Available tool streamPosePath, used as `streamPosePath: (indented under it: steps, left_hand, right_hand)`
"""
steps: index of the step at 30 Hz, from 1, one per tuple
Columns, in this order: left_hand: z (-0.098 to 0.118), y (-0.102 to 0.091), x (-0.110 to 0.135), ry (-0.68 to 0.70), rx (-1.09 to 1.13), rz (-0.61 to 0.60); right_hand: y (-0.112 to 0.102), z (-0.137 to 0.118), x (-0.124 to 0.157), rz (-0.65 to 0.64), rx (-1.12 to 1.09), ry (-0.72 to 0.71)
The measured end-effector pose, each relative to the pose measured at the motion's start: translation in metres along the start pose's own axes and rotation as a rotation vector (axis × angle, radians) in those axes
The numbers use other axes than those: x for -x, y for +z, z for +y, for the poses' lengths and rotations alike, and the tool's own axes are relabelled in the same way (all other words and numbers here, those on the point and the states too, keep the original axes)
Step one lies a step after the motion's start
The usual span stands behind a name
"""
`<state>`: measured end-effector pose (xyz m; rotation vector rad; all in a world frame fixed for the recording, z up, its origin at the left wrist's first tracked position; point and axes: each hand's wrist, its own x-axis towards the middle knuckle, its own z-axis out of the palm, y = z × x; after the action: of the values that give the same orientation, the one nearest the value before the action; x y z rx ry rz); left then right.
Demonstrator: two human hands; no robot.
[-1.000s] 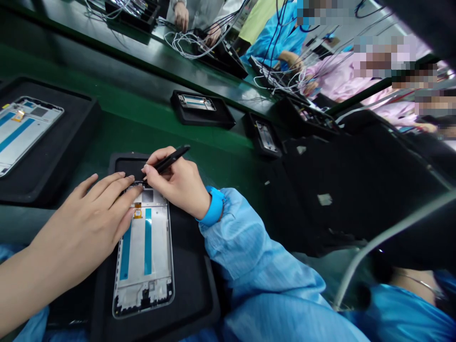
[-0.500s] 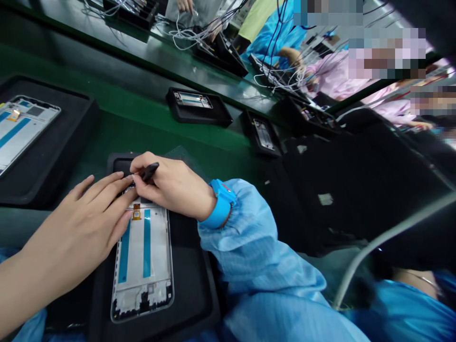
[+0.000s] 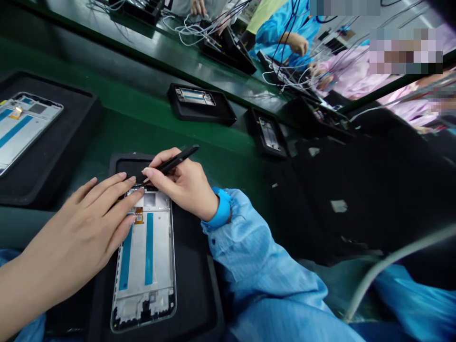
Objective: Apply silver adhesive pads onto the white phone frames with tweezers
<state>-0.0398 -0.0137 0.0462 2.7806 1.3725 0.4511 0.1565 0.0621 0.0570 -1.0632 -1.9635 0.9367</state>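
Note:
A silver phone frame with blue strips lies in a black tray in front of me. My left hand rests flat over its upper left edge, fingers stretched and fingertips near the top end. Between the thumb and fingers of my right hand is a slim black pen-like tool, slanted, its tip down at the frame's top edge. Fingertips partly hide the spot where it points. An orange flex cable shows beside my left thumb. A blue wrist strap circles my right wrist.
Another black tray with a phone frame stands at left. Two smaller trays with frames, one a black tray, sit farther back on the green surface. Cables and co-workers' hands are beyond. A pale hose curves at right.
My right hand has shifted slightly right and rolled, so more of the black tool shows, leaning up to the right. My left hand stays nearly in place. The view has moved a little.

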Motion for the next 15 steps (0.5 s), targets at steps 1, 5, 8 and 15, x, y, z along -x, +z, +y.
streamPosePath:
  steps: [1, 5, 8, 15]
  left_hand:
    - [0.0003, -0.0003, -0.0001, 0.000, -0.003, 0.002]
    - [0.0009, -0.0004, 0.0001, 0.001, -0.001, 0.005]
    - [0.0006, 0.0006, 0.0004, -0.009, 0.009, 0.001]
    - [0.0000, 0.0014, -0.0003, -0.049, 0.076, -0.022]
  right_hand:
    - [0.0002, -0.0007, -0.0001, 0.001, 0.010, -0.008]
    - [0.0013, -0.0023, -0.0005, 0.000, 0.060, -0.080]
    - [0.0012, -0.0025, -0.0005, 0.008, 0.067, -0.134]
    - [0.0024, -0.0020, -0.0015, -0.004, 0.117, -0.168]
